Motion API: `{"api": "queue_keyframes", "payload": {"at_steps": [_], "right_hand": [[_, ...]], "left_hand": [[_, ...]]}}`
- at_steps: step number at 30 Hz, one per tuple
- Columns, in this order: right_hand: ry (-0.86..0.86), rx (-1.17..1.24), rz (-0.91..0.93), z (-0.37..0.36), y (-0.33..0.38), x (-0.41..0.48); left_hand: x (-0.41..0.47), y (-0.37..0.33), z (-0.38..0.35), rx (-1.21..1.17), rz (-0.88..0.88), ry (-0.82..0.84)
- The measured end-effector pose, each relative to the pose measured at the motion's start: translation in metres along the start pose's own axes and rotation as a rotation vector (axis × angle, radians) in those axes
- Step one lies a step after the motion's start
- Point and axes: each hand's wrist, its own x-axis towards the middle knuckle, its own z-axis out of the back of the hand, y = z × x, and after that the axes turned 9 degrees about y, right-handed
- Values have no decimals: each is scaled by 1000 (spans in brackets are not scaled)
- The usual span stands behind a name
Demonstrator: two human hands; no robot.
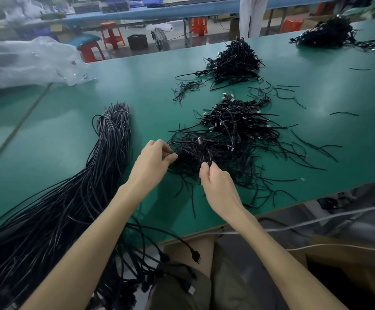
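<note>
**One head-worn view, looking forward and down**

A single wide-angle camera sits on the person's head and faces forward and down across the green tabletop (137,90). It is close to the left hand (153,157) and right hand (218,184), which meet at the cable tangle (226,151) mid-frame. The person's lap (182,287) shows at the bottom edge.
</note>
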Motion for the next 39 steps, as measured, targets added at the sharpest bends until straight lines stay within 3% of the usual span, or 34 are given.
{"api": "queue_keyframes", "payload": {"at_steps": [12,21,26,28,31,36,39], "right_hand": [[13,87,-11,3,2,-1],[18,140,-40,5,8,-2],[21,84,-39,4,5,0],[26,55,-38,4,3,0],[45,15,-29,5,1,-1],[82,-10,-36,5,2,-2],[94,-9,-28,3,1,1]], "left_hand": [[-2,-8,-1,223,31,-80],[-14,-2,18,122,129,-98],[-36,-25,26,-150,-49,-231],[-45,-41,20,-295,-167,-119],[-49,-54,3,-414,-181,116],[-41,-48,-16,-583,38,119],[-37,-41,-15,-554,100,113]]}}
